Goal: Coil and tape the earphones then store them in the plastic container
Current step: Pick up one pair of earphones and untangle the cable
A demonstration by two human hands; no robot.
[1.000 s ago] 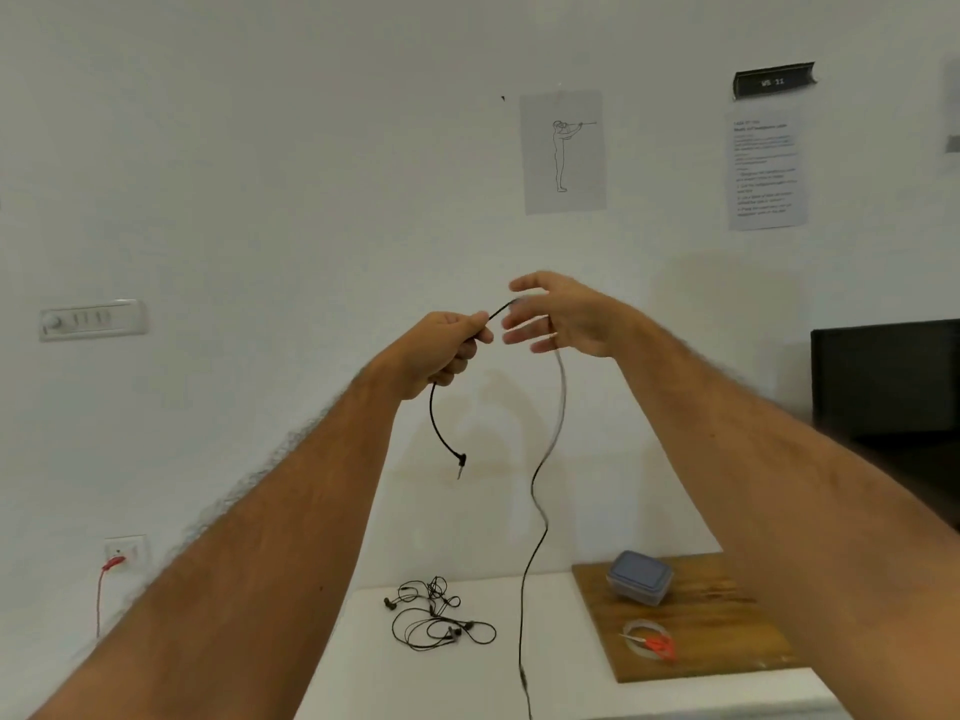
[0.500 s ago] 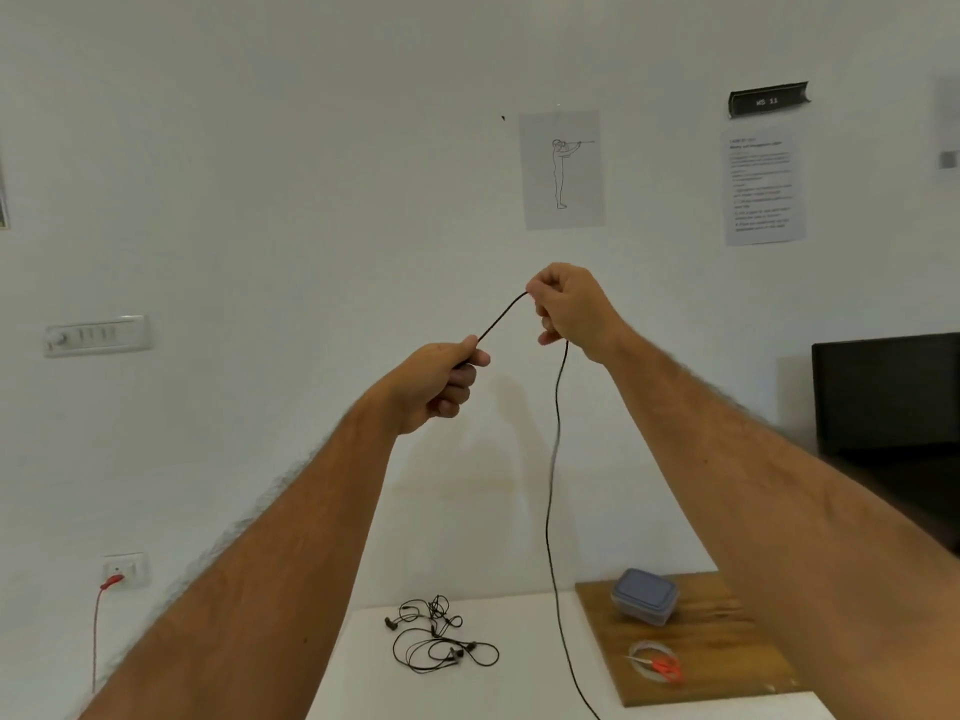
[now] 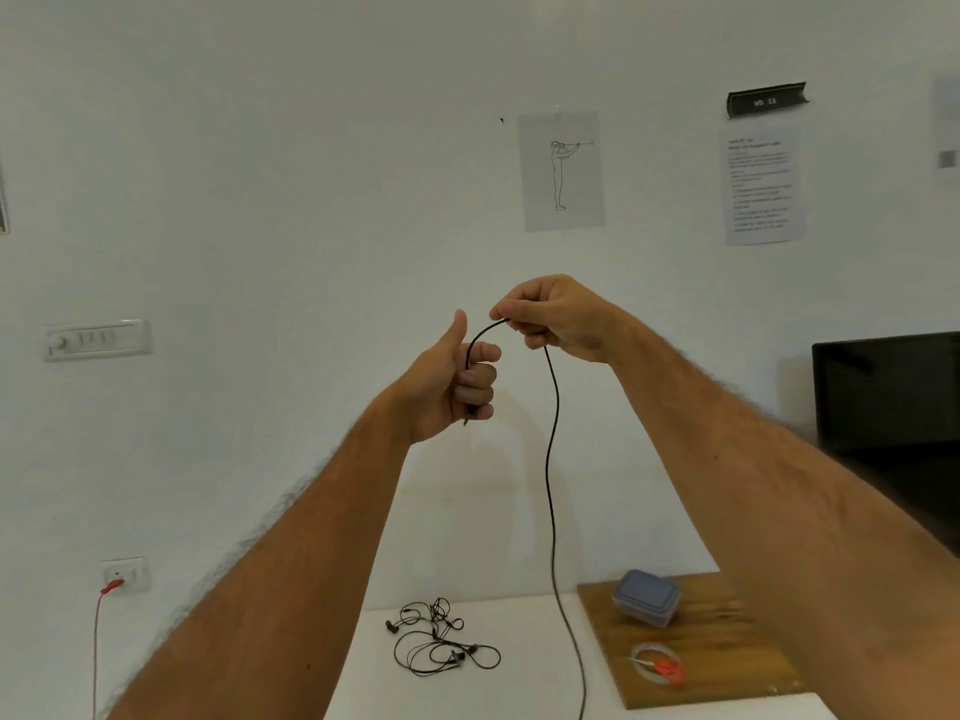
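The left hand (image 3: 447,387) curls around the plug end of the earphone cable (image 3: 551,459), thumb up; the right hand (image 3: 558,317) pinches it just beside, and the rest hangs toward the surface (image 3: 519,688).

light: bright, even | shadows: soft on wall (image 3: 311,148) | edges: wide-angle bowing

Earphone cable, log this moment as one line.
left hand: grips plug end | right hand: pinches earphone cable | coil: starting | plastic container: closed
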